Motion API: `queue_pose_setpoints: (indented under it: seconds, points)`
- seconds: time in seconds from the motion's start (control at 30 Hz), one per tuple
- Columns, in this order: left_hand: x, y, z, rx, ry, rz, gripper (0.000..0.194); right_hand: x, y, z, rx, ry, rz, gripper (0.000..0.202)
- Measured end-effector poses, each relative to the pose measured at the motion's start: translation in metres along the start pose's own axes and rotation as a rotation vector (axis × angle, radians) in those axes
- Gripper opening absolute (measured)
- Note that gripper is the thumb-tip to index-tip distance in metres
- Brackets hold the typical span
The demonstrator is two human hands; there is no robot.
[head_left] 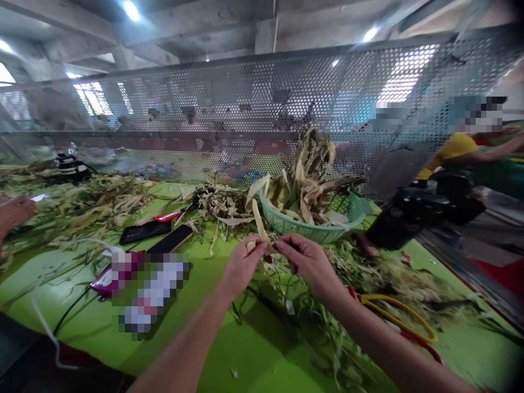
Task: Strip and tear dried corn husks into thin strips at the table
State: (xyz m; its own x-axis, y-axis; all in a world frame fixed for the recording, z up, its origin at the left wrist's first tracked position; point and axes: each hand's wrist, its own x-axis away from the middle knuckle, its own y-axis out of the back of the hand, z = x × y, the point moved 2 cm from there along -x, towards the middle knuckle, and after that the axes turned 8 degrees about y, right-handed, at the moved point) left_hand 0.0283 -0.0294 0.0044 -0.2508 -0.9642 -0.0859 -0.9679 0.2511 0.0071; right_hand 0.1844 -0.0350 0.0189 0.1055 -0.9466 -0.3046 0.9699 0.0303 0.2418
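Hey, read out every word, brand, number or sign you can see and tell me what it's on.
No text can be read here.
Purple item: pale marking, too blurred to read.
Whitish item: pixelated, nothing legible.
Red cutter: too small to make out any lettering.

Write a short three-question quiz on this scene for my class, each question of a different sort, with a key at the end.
1. Multiple choice: what do the left hand and right hand hold between them?
A) a red cutter
B) a pale strip
C) a white cable

2. True or false: a black phone leans against the right forearm.

3. Fill in the blank: the dry leaves beyond the hands stick up out of a green, open-sided ____.

Key: 1 B; 2 false; 3 basket.
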Motion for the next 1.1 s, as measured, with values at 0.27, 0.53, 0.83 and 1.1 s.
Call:
queue_pose_setpoints:
  seconds: [0.27, 0.53, 0.83, 1.1]
  points:
    - [-0.002, 0.0, 0.003, 0.116, 0.076, 0.131, 0.031, 0.003, -0.008, -0.01, -0.3, -0.23, 0.092, 0.041]
    - [-0.002, -0.003, 0.008, 0.237, 0.259, 0.168, 0.03, -0.004, 0.002, -0.008, -0.615, -0.259, -0.099, 0.027]
    - [-0.007, 0.0, 0.018, 0.317, 0.399, 0.041, 0.024, -0.007, 0.011, 0.01, -0.655, -0.063, -0.135, 0.016]
    - [-0.006, 0.0, 0.018, 0.365, 0.424, 0.034, 0.024, -0.008, 0.016, 0.013, -0.341, -0.02, 0.066, 0.022]
